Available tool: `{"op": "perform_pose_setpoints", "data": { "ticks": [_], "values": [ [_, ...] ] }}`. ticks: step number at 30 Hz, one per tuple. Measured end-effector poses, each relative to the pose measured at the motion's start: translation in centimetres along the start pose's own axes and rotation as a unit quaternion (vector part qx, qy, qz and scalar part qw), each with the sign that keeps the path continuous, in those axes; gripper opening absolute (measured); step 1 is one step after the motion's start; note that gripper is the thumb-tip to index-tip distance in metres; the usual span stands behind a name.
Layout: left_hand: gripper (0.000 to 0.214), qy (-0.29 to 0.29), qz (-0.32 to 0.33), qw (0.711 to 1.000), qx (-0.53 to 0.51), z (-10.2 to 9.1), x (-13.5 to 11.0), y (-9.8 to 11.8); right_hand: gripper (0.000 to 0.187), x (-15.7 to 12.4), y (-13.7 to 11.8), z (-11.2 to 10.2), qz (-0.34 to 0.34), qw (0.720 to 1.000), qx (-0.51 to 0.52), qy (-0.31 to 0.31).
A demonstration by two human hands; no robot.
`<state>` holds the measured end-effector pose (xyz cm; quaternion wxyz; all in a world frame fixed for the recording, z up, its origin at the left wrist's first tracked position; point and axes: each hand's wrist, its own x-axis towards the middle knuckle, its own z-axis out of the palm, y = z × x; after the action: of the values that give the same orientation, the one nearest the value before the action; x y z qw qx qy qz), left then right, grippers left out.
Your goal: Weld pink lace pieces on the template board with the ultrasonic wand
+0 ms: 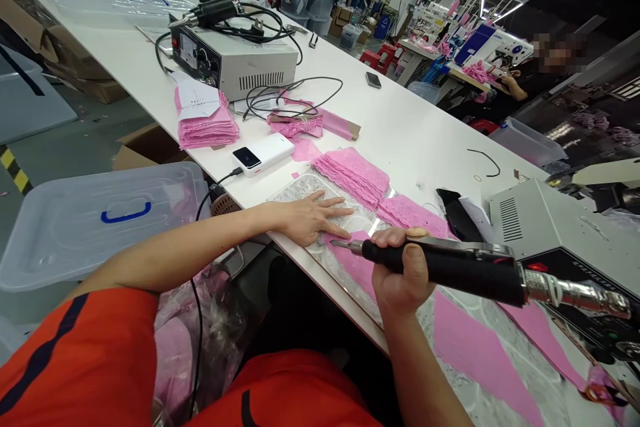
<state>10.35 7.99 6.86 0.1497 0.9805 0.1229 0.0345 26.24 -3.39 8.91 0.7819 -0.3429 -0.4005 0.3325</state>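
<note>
My left hand (313, 217) lies flat with fingers spread on a clear patterned sheet (305, 188) at the table's front edge. Its fingertips reach the edge of a pink fabric piece (357, 267). In my right hand (403, 273) is a black handpiece (450, 268) with a slim metal tip and a lever along its top. The tip points left, over the pink piece and close to my left fingers. Beyond my hands lie a stack of pink fabric pieces (353, 177) and a smaller pink pile (413, 213). Another pink piece (480, 347) rests nearer my right forearm.
A control box (265, 70) with a second handpiece (215, 11) stands at the left. Another box (530, 213) is at the right. A white power bank (267, 153), a phone (373, 80), scissors (603, 393) and loose cables lie on the table (415, 140). A person works beyond.
</note>
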Motion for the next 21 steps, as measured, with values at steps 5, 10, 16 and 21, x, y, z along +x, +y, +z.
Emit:
{"op": "perform_pose_setpoints", "data": {
  "ticks": [5,10,16,21],
  "values": [
    [0.077,-0.014,-0.009,1.0,0.004,-0.02,0.08,0.0,0.014,0.22,0.2,0.57,-0.003,1.0,-0.006,-0.001],
    [0.077,-0.027,-0.015,0.999,0.017,-0.04,0.09,0.05,0.015,0.21,0.42,0.84,0.003,1.0,-0.018,-0.001],
    [0.073,-0.007,-0.005,1.0,0.01,0.19,0.08,-0.15,0.015,0.13,0.76,0.66,0.006,1.0,-0.01,-0.011],
    [0.073,0.01,-0.003,1.0,-0.005,0.28,0.02,-0.2,0.015,0.16,0.72,0.65,0.003,1.0,-0.019,-0.018]
  ]
}}
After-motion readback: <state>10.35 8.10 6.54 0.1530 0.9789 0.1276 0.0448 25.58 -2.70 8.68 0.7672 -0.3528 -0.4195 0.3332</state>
